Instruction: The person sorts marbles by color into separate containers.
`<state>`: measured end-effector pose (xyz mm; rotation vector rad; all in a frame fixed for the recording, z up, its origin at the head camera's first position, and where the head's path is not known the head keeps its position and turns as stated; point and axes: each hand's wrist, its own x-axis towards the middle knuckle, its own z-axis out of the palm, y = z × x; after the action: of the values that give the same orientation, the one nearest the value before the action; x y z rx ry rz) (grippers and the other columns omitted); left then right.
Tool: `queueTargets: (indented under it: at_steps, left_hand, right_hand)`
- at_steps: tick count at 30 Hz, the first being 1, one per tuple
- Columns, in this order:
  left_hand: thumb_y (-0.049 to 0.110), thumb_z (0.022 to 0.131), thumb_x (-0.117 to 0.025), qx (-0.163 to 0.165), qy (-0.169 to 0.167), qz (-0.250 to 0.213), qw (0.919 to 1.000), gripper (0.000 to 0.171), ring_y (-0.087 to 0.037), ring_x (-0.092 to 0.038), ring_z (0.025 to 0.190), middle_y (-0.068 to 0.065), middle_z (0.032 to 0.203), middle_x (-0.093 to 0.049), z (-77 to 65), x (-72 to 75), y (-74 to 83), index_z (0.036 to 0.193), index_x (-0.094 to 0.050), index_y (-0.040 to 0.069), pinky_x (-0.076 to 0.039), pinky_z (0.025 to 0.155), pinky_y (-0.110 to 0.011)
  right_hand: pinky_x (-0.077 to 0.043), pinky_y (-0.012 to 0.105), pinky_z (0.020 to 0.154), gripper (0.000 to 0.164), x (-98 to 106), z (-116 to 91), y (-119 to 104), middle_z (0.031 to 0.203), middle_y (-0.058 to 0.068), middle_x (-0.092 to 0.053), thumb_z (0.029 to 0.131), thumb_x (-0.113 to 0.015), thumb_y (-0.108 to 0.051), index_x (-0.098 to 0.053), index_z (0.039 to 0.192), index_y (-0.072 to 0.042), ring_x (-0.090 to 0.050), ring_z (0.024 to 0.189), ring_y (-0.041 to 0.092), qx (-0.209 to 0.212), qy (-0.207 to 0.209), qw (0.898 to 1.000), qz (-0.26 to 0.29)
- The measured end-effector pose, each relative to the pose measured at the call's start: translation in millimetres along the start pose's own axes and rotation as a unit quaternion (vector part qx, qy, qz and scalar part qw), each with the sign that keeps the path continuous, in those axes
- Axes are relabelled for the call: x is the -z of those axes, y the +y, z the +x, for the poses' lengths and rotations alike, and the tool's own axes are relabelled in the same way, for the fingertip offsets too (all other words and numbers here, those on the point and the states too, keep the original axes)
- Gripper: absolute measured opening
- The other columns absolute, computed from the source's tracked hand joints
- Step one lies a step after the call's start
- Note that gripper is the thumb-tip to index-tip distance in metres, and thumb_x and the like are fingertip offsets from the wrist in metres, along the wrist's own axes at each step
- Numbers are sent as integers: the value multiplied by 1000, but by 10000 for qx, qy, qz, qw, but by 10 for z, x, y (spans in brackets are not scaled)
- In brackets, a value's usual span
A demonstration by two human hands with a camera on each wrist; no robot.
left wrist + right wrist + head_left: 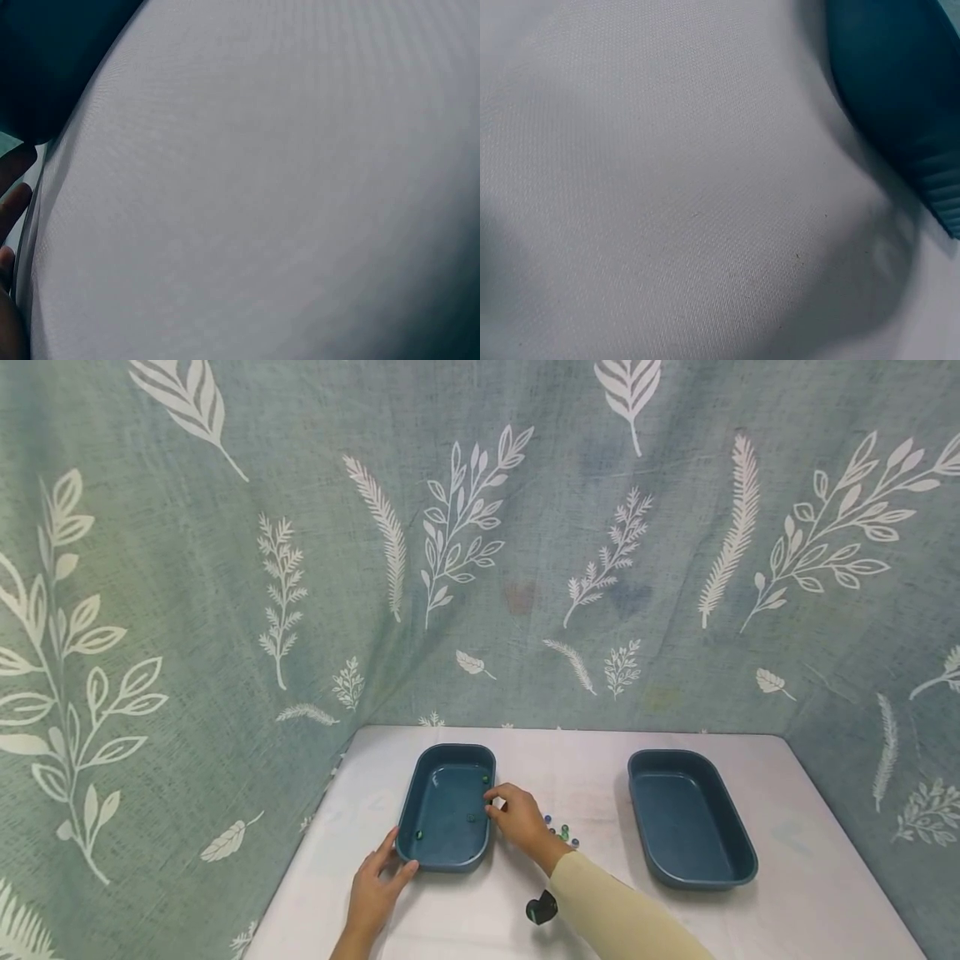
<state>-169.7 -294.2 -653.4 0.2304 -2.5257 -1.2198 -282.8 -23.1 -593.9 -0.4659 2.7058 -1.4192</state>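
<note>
In the head view, my left hand (372, 887) rests against the near left corner of a dark teal tray (407, 793), its fingers and thumb spread along the outside. Fingertips (16, 169) show beside that tray in the left wrist view. My right hand (517, 817) reaches over the tray's right rim, thumb and index finger apart with nothing visible between them. Inside the tray lie a green marble (419, 835), another marble (485, 779) near the right wall, and a small blurred piece (471, 817). Several blue and green marbles (565, 832) lie on the table beside my right wrist.
A second teal tray (690, 810) stands at the right on the white table (592, 768). A small black object (542, 908) is beside my right sleeve (615, 910). Leaf-patterned green cloth (480, 568) hangs behind and at both sides.
</note>
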Motion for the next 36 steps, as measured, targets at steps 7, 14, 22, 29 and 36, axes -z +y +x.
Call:
queueTargets:
  at_steps: [7,14,22,29,36]
  left_hand:
    - [41,79,-81,-71,62,18,10000,72,-27,-57,112,-3,104,-70,-12,-3,17,143,-51,26,-46,96,-51]
    - [39,79,-82,-101,80,27,9999,71,-28,-57,113,-3,104,-71,-14,14,16,142,-51,27,-43,98,-52]
    - [40,80,-80,-84,60,4,9999,71,-29,-57,114,-4,105,-70,-2,0,-16,143,-51,27,-43,99,-52]
    - [41,80,-80,-129,149,34,9998,71,-26,-58,112,-2,105,-70,4,-31,-18,143,-51,27,-46,96,-50]
    - [41,79,-81,-112,114,4,9999,71,-28,-57,114,-4,106,-71,5,-16,11,143,-51,26,-46,97,-51]
  right_hand:
    - [-50,23,60,22,27,-47,6,111,-6,-64,91,-70,-15,-69,113,-16,-55,74,6,123,40,9999,1]
    - [-50,23,61,23,119,-110,41,111,-5,-65,89,-72,-12,-70,112,-16,-56,77,8,-23,186,9998,-53]
    - [-49,26,62,19,229,-203,223,106,-5,-67,89,-73,-14,-71,107,-17,-55,75,8,-21,411,9989,-204]
    - [-48,24,62,18,414,-303,385,103,-7,-66,90,-71,-15,-70,109,-17,-53,73,7,283,431,9978,-411]
    - [-48,23,57,20,671,-396,512,98,-8,-65,91,-70,-13,-69,111,-13,-52,69,6,315,205,9973,-628]
